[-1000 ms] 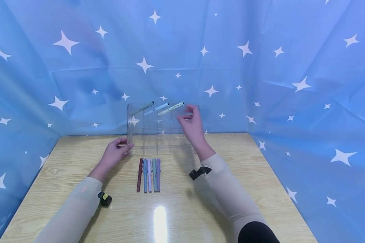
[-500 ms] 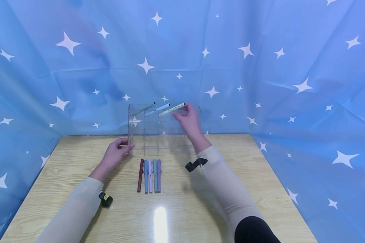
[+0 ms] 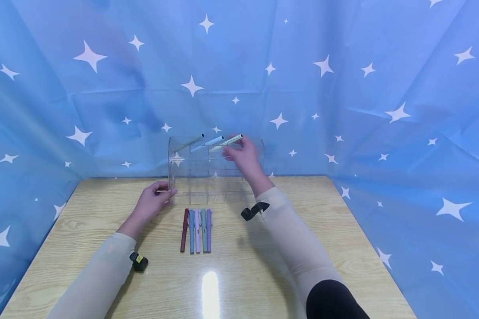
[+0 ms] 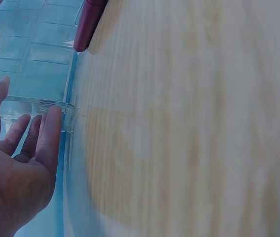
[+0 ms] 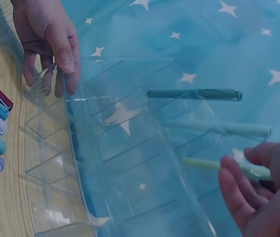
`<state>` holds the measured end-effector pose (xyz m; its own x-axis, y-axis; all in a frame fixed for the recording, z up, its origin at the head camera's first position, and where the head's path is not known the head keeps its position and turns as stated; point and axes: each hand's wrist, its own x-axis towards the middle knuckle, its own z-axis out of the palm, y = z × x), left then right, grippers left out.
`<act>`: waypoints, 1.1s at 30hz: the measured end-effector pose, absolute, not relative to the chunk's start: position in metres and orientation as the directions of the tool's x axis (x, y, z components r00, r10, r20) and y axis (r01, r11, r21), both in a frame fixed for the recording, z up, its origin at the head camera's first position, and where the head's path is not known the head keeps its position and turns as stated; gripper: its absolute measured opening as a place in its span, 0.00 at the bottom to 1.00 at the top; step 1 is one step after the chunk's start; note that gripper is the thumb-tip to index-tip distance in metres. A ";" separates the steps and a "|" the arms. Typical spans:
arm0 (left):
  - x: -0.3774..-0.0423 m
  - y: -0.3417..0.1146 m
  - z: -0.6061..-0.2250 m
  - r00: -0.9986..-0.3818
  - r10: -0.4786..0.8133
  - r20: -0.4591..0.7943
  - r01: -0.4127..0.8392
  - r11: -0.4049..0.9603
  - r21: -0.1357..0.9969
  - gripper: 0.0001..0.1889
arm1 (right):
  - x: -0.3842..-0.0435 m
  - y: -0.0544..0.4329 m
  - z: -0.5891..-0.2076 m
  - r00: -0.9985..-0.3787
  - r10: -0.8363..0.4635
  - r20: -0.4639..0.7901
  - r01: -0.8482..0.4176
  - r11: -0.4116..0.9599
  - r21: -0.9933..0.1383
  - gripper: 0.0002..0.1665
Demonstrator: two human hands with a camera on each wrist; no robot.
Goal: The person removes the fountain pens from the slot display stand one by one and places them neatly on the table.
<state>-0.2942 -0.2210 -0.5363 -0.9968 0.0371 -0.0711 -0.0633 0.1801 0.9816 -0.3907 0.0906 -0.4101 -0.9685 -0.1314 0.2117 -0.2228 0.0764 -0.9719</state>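
A clear plastic rack (image 3: 199, 177) with rows of compartments stands at the back of the table. My left hand (image 3: 153, 197) grips its lower left corner, thumb in front. Three capped pens lean out of its upper row: dark green (image 5: 194, 94), light blue (image 5: 219, 127) and light green (image 5: 204, 164). Around the light green pen's upper end, my right hand (image 3: 243, 155) has its fingers curled, one fingertip covering part of the barrel. In front of the rack lie several pens side by side: dark red (image 3: 184, 230), blue (image 3: 191, 231), lilac (image 3: 197, 231), teal (image 3: 203, 230) and purple (image 3: 209, 230).
Pale wood-grain table (image 3: 303, 248) lies under everything. A blue curtain (image 3: 303, 88) with white stars hangs directly behind the rack and along both sides. Bright glare (image 3: 210, 292) shows on the tabletop near the front.
My right hand has moved left from beside the light green pen to close around its upper end. The left hand, rack and pens on the table stay where they were.
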 end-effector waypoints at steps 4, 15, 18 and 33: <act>-0.293 -0.221 -0.536 -0.997 0.036 -0.075 -0.067 0.177 0.982 0.36 | -0.395 0.089 -0.410 -0.968 -0.162 0.193 -0.205 0.058 -0.977 0.25; -0.291 -0.220 -0.533 -0.997 0.028 -0.073 -0.067 0.191 0.979 0.35 | -0.401 0.086 -0.410 -0.961 -0.202 0.190 -0.213 0.095 -0.973 0.20; -0.292 -0.221 -0.534 -0.997 0.026 -0.071 -0.065 0.196 0.979 0.34 | -0.403 0.085 -0.410 -0.962 -0.196 0.192 -0.214 0.094 -0.972 0.19; -0.295 -0.218 -0.536 -0.996 0.026 -0.080 -0.075 0.160 0.984 0.31 | -0.402 0.086 -0.414 -0.957 -0.063 0.284 -0.286 0.019 -0.958 0.11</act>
<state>-0.2949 -0.2180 -0.5364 -0.9965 0.0259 -0.0801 -0.0750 0.1595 0.9843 -0.4019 0.0864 -0.4141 -0.9567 -0.0626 0.2843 -0.2859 0.0187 -0.9581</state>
